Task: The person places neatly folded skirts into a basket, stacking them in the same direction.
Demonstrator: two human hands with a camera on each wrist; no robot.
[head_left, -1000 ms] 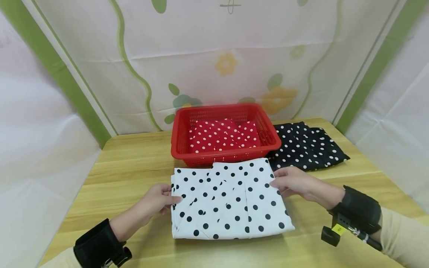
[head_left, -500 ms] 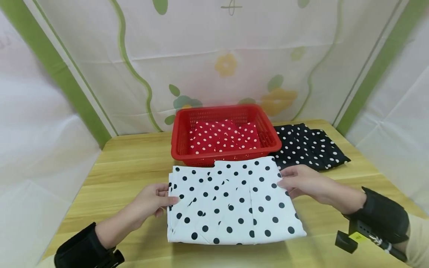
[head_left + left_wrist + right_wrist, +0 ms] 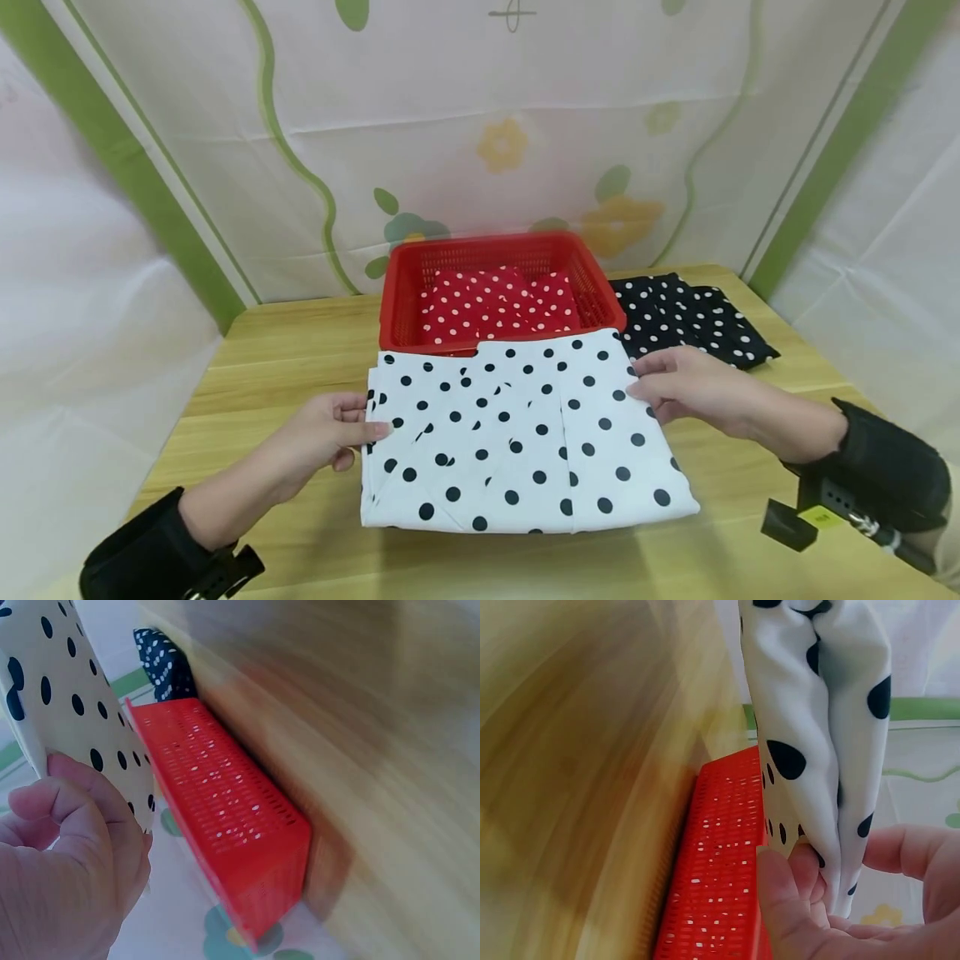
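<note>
A folded white cloth with black dots (image 3: 517, 437) hangs lifted above the wooden table (image 3: 285, 367), its far edge over the front rim of the red basket (image 3: 397, 304). My left hand (image 3: 330, 429) pinches its left edge, thumb on top. My right hand (image 3: 675, 387) pinches its right edge. The left wrist view shows my left hand (image 3: 67, 855) gripping the dotted cloth (image 3: 67, 697) with the basket (image 3: 225, 817) beyond. In the right wrist view my right hand (image 3: 832, 892) pinches the cloth's folded layers (image 3: 817, 712) beside the basket (image 3: 720, 877).
A folded red cloth with white dots (image 3: 498, 304) lies inside the basket. A black cloth with white dots (image 3: 690, 321) lies on the table to the basket's right. Flowered curtains close in the table on three sides.
Both hands have lifted the white dotted cloth off the table and carried it toward the basket; its far edge now overlaps the basket's front rim.
</note>
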